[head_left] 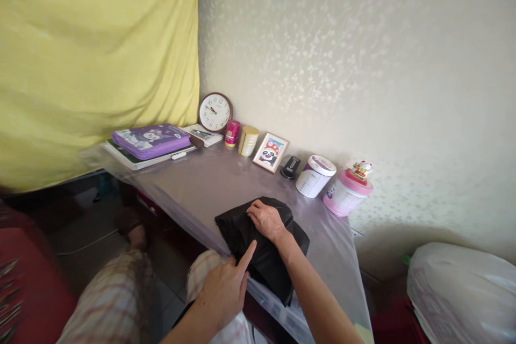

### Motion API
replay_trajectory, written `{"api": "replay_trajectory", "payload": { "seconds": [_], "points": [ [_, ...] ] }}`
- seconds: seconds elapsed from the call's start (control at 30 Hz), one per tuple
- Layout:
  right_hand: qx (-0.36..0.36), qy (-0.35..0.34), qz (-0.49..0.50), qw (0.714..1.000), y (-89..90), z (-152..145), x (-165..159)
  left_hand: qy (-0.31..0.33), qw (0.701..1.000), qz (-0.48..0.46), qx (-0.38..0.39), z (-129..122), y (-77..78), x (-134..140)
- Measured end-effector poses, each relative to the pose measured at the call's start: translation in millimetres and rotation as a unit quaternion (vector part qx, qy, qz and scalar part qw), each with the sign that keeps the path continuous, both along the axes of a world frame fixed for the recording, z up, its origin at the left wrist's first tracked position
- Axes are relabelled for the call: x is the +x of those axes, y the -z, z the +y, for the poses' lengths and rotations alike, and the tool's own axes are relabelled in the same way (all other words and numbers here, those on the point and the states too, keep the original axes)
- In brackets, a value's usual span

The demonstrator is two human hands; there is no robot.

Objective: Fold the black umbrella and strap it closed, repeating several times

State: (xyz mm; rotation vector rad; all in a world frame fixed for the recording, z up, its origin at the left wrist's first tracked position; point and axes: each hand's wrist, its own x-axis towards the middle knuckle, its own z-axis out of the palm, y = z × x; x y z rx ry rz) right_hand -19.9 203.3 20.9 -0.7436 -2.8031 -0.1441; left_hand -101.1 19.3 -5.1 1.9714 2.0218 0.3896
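Observation:
A folded piece of thin black material (278, 269), cloth or plastic, lies near the table's front edge, and a corner droops toward the edge. On top of it rests my right hand (265, 219), its fingers curled and pressed together against the folds. My left hand (223, 286) is at the near left side of the black material. Its index finger is stretched out over the folds and the thumb stands apart; the other fingers are bent and partly hidden. I see nothing held in the left hand.
A clear cover lies over the table (189, 183). Along the wall stand a clock (215, 112), a pink can (232, 133), a cream jar (248, 141), a panda picture (271, 152), a black stapler-like object (290, 167), a white tub (315, 176) and a pink tub (344, 196). A purple case (151, 140) lies left.

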Motion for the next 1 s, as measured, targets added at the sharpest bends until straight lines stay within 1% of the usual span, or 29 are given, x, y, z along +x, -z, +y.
{"api": "replay_trajectory", "payload": {
  "seconds": [0.13, 0.27, 0.37, 0.43, 0.53, 0.67, 0.77, 0.83, 0.87, 0.9, 0.93, 1.0],
  "points": [
    [-0.028, -0.014, 0.049, 0.998, -6.0, -6.9, 1.8, -0.005, 1.000, -0.014, -0.002, 0.9, 1.5, -0.4],
    [-0.056, -0.056, 0.128, 0.989, -12.7, -31.2, 16.8, -0.009, 1.000, -0.015, 0.002, 1.3, 3.5, -1.6],
    [-0.065, -0.098, 0.134, 0.984, -8.7, -44.9, 32.4, -0.010, 1.000, -0.019, -0.005, 1.9, 6.6, -2.2],
    [-0.054, -0.100, 0.129, 0.985, -1.7, -42.7, 40.0, -0.011, 1.000, -0.025, -0.007, 2.4, 8.5, -2.2],
    [-0.033, -0.072, 0.137, 0.987, 10.0, -20.6, 45.7, -0.015, 0.999, -0.033, -0.007, 2.7, 9.4, -2.0],
    [-0.004, -0.007, 0.147, 0.989, 18.5, 24.0, 51.6, -0.022, 0.999, -0.036, -0.010, 1.9, 7.4, -2.0],
    [0.026, 0.074, 0.138, 0.987, 16.1, 46.3, 59.0, -0.021, 0.999, -0.039, -0.008, 1.2, 7.0, -2.4],
    [0.047, 0.120, 0.148, 0.980, 10.5, 47.8, 62.6, -0.018, 0.999, -0.045, -0.006, 1.1, 7.6, -2.5],
    [0.055, 0.127, 0.161, 0.977, 7.2, 43.9, 63.0, -0.017, 0.999, -0.045, -0.005, 1.2, 8.0, -2.5],
    [0.057, 0.120, 0.174, 0.976, 4.0, 37.1, 62.2, -0.016, 0.999, -0.044, -0.003, 1.3, 8.3, -2.5],
    [0.052, 0.098, 0.184, 0.977, 1.6, 28.0, 60.1, -0.016, 0.999, -0.041, -0.002, 1.5, 8.5, -2.3],
    [0.018, 0.013, 0.181, 0.983, -0.2, 6.7, 52.8, -0.017, 0.999, -0.035, -0.002, 1.9, 8.2, -2.0]
  ]
}}
